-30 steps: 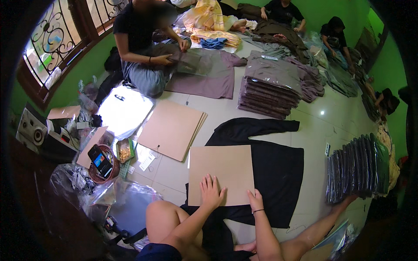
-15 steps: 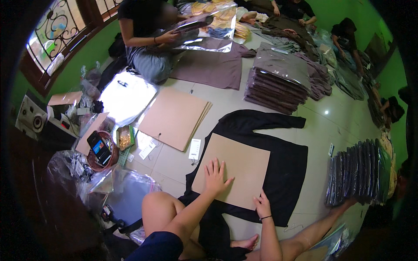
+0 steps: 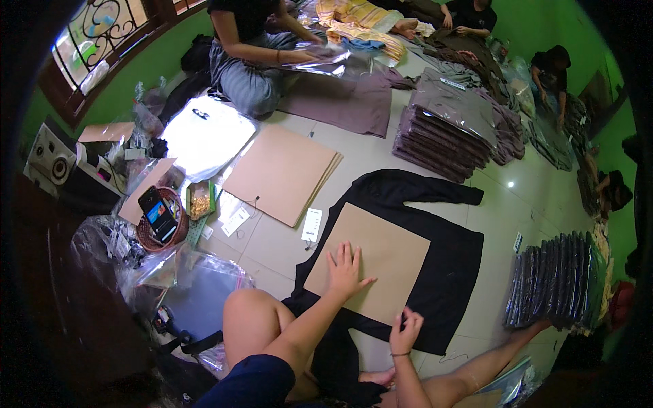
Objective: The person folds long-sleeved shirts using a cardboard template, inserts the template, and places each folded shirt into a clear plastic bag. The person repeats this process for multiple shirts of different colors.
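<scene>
A black long-sleeved top (image 3: 452, 272) lies spread on the tiled floor before me, with one sleeve stretched out at the far side. On it rests a square brown cardboard sheet (image 3: 381, 251). My left hand (image 3: 345, 272) lies flat on the cardboard near its left edge, fingers spread. At the sheet's near right corner my right hand (image 3: 406, 332) is closed, its thumb and fingers pinching a bit of the black top. The other sleeve runs partly beneath my left arm, toward my legs.
Left of the top lie stacked cardboard sheets (image 3: 282, 173), paper tags (image 3: 312, 225), clear plastic bags (image 3: 211, 292) and a basket with a phone (image 3: 158, 214). Bagged garments stand at right (image 3: 552, 282) and far centre (image 3: 445, 129). A co-worker (image 3: 248, 61) sits at the far left; others work beyond.
My right hand has shifted slightly left and closed its fingers at the cardboard's corner. My left hand stays flat on the sheet. The far co-worker has lowered a clear plastic bag.
</scene>
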Demonstrator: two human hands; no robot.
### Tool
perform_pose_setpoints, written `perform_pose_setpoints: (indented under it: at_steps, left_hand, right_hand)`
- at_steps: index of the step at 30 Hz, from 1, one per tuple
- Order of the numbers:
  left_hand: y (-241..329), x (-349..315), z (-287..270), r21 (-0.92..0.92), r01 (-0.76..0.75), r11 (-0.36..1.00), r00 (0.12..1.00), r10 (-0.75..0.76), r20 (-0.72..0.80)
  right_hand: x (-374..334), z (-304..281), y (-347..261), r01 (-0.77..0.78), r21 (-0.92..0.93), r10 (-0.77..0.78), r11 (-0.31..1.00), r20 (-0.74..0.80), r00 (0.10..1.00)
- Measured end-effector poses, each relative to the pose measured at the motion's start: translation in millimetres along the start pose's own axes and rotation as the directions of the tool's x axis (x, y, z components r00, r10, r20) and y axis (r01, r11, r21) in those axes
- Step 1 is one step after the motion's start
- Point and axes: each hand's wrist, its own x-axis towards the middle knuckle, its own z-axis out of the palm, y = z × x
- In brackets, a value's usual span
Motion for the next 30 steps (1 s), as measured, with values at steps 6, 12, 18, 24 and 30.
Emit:
perform_pose_setpoints:
  at_steps: [6, 12, 18, 24, 30]
  left_hand:
    - [-9, 2, 0, -0.157, 0.002, 0.988, 0.999, 0.005, 0.047]
    - [-5, -24, -17, -0.011, 0.003, 1.000, 0.965, 0.000, 0.261]
    - [-10, -31, -34, 0.032, -0.011, 0.999, 0.955, 0.002, 0.297]
    - [-21, -18, -17, 0.118, 0.026, 0.993, 0.914, -0.071, 0.398]
    - [-68, 20, 0, 0.090, -0.358, 0.929, 0.733, 0.220, 0.643]
  right_hand:
    - [-113, -34, -48, 0.253, -0.418, 0.029, 0.872, 0.561, 0.827]
    - [-130, -49, -60, -0.283, 0.007, 0.209, 0.959, 0.656, 0.725]
    - [-161, -83, -58, -0.936, -0.113, 0.164, 0.335, 0.985, -0.060]
    - [-112, -82, -66, -0.204, -0.225, 0.143, 0.953, 0.924, -0.355]
    - [66, -93, -68, -0.541, 0.671, -0.081, -0.507, 0.588, 0.805]
